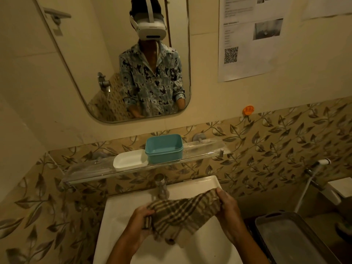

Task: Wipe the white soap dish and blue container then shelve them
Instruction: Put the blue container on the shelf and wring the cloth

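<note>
The white soap dish (130,160) and the blue container (164,148) stand side by side, touching, on the clear glass shelf (89,171) above the basin. Both look empty. Below them, over the white sink (122,206), a brown checked cloth (181,212) is stretched between my hands. My left hand (142,221) grips its left end and my right hand (227,203) grips its right end. The cloth hangs well below and in front of the shelf, apart from both items.
A metal tap (161,186) rises at the back of the sink, just behind the cloth. A mirror (122,60) hangs above the shelf. A grey tray (289,239) sits at the lower right, a spray hose (312,172) beside it.
</note>
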The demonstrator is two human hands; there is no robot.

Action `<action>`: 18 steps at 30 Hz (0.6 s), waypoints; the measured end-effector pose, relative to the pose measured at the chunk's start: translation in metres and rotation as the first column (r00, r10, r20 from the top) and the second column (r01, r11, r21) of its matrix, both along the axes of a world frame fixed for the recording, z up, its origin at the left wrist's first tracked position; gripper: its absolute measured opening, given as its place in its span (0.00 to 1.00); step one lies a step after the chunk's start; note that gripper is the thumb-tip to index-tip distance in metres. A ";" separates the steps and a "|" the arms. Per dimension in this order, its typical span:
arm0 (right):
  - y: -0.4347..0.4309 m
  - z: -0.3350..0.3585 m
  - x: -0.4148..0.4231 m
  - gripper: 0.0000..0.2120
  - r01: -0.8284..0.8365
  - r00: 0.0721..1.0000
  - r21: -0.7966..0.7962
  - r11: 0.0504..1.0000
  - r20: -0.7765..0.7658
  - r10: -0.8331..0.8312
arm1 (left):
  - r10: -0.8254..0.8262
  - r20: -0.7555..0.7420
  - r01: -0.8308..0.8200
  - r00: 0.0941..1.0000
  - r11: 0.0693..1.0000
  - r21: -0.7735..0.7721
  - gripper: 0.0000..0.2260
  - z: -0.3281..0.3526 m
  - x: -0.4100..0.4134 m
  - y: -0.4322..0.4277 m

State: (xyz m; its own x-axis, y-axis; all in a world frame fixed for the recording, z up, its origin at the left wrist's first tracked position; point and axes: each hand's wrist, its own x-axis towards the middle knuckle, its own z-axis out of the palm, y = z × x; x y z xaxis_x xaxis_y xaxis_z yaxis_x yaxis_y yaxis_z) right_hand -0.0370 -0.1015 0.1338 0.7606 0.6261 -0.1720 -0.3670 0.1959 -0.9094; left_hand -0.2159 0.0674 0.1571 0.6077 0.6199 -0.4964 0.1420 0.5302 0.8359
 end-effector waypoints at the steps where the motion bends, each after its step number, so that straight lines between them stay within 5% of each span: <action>1: 0.003 0.005 0.000 0.21 0.006 0.998 -0.039 0.999 0.068 -0.003 | -0.037 -0.107 0.043 0.994 0.997 0.057 0.09 -0.006 0.002 -0.005; 5: 0.015 0.024 -0.016 0.16 -0.012 0.939 -0.174 0.985 0.336 0.071 | -0.190 -0.403 0.338 0.895 0.879 0.337 0.14 -0.032 0.008 -0.023; 12: 0.026 0.027 -0.044 0.14 -0.173 0.841 -0.302 0.938 0.451 0.300 | -0.347 -0.053 0.324 0.936 0.796 0.512 0.21 -0.010 0.031 -0.064; 15: 0.025 0.035 -0.035 0.15 -0.156 0.837 -0.327 0.932 0.457 0.301 | -0.301 -0.067 0.285 0.951 0.777 0.562 0.17 -0.005 0.034 -0.066; 18: 0.021 0.032 -0.022 0.29 -0.170 0.833 -0.398 0.901 0.431 0.347 | -0.238 -0.093 0.243 0.967 0.745 0.621 0.07 0.000 0.038 -0.064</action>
State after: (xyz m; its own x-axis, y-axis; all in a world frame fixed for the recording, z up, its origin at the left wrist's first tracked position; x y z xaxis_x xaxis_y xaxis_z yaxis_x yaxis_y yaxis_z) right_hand -0.0591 -0.0802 0.1657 0.6178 0.7840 -0.0604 0.1407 -0.1858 -0.9725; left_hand -0.1783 0.0033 0.1575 0.7774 0.6263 -0.0574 0.2002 -0.1599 0.9666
